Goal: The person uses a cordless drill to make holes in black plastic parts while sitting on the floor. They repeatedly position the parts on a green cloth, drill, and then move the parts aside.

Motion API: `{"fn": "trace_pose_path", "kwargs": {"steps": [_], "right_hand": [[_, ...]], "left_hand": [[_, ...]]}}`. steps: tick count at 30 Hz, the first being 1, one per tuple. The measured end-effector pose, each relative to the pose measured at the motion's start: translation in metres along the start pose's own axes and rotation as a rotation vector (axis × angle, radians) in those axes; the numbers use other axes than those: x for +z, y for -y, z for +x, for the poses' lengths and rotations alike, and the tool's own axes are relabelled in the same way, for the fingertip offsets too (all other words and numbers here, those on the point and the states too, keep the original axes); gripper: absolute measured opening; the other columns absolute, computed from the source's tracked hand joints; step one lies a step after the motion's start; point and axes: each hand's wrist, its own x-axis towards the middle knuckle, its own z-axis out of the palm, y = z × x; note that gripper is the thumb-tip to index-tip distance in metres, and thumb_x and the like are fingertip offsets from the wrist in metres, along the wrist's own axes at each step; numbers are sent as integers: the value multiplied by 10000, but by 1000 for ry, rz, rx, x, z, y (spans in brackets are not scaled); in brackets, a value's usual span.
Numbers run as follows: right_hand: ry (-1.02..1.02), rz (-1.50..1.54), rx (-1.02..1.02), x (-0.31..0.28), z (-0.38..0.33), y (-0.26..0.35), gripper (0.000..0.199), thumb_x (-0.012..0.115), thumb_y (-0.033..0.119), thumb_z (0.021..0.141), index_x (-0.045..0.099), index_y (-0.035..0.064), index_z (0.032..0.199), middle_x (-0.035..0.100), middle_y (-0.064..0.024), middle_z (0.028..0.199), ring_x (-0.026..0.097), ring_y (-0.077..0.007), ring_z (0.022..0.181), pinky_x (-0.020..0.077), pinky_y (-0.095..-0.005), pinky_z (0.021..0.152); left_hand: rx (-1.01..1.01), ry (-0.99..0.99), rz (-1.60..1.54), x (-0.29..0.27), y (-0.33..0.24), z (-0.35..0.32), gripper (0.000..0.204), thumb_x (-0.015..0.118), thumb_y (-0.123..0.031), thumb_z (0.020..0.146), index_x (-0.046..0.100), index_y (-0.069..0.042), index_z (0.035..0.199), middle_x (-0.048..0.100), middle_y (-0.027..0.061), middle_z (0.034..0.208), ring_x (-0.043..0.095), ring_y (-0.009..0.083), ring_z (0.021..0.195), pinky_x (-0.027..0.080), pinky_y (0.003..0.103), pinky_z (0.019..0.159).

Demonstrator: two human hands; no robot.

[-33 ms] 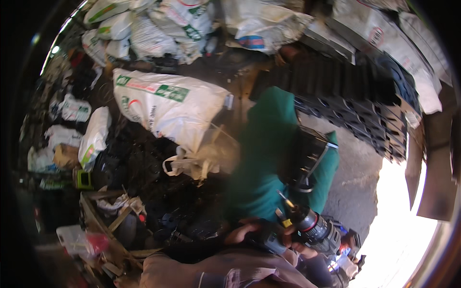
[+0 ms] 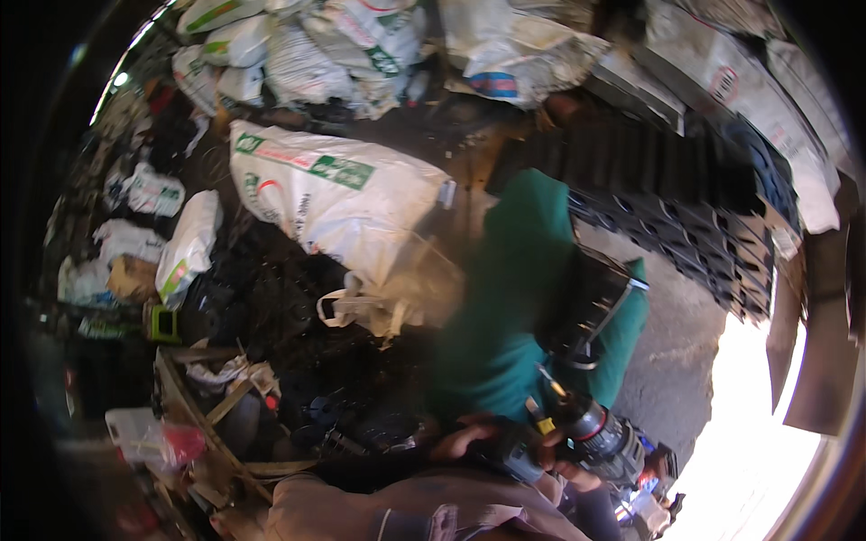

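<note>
Low in the view, a cordless drill point(image 2: 603, 440) with a red ring round its front lies sideways at my lap, a thin bit point(image 2: 551, 379) pointing up and left. My right hand point(image 2: 577, 472) is wrapped round its handle. A dark block point(image 2: 516, 458), which looks like the drill's battery, is beside those fingers. My left hand point(image 2: 462, 442) has its fingers curled on the block's left side; part of this hand is in shadow. A small yellow-and-black piece point(image 2: 539, 415) shows left of the drill's front. Above it, a black case-like thing point(image 2: 591, 293) with a metal rod rests against my green trousers point(image 2: 519, 261).
A large white sack point(image 2: 347, 180) lies ahead on the dark, littered floor. Black ribbed parts point(image 2: 667, 180) are stacked at the right. More sacks point(image 2: 307, 63) line the back. A wooden frame point(image 2: 212, 419) holding scraps stands at the left. Bright light falls at the right.
The whole scene appears slightly further right than before, as the view has turned a little. Both hands keep the same hold on the drill and the dark block.
</note>
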Motion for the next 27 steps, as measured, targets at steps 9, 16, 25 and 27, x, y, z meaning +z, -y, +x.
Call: {"fn": "trace_pose_path", "kwargs": {"steps": [9, 16, 25, 27], "right_hand": [[-54, -21, -38, 16, 33, 0, 630, 706, 274, 820, 434, -43, 1292, 627, -111, 830, 583, -173, 602, 464, -323, 572], [-87, 12, -127, 3, 33, 8, 632, 691, 243, 826, 406, -37, 1316, 624, -121, 874, 575, -181, 595, 463, -340, 562], [-130, 153, -365, -18, -1, 40, 638, 672, 202, 834, 371, -30, 1346, 621, -134, 931, 566, -191, 586, 461, -361, 551], [-77, 207, -416, -20, 6, 43, 640, 668, 194, 835, 363, -28, 1353, 621, -137, 944, 564, -193, 584, 460, -365, 548]], "left_hand": [[452, 9, 526, -24, 43, 3, 430, 590, -241, 906, 541, -25, 1275, 577, 122, 1220, 549, 218, 1120, 411, 338, 983], [523, 90, 542, -35, 37, 16, 567, 705, -311, 857, 527, -14, 1306, 538, 179, 1302, 529, 297, 1198, 375, 385, 1058], [111, -303, -7, -34, -30, 4, 384, 418, -273, 962, 582, -18, 1199, 644, 109, 1099, 639, 201, 906, 527, 285, 590], [278, -304, -98, -42, -66, 8, 426, 466, -336, 930, 624, -27, 1176, 657, 101, 1096, 644, 186, 901, 526, 275, 633]]}}
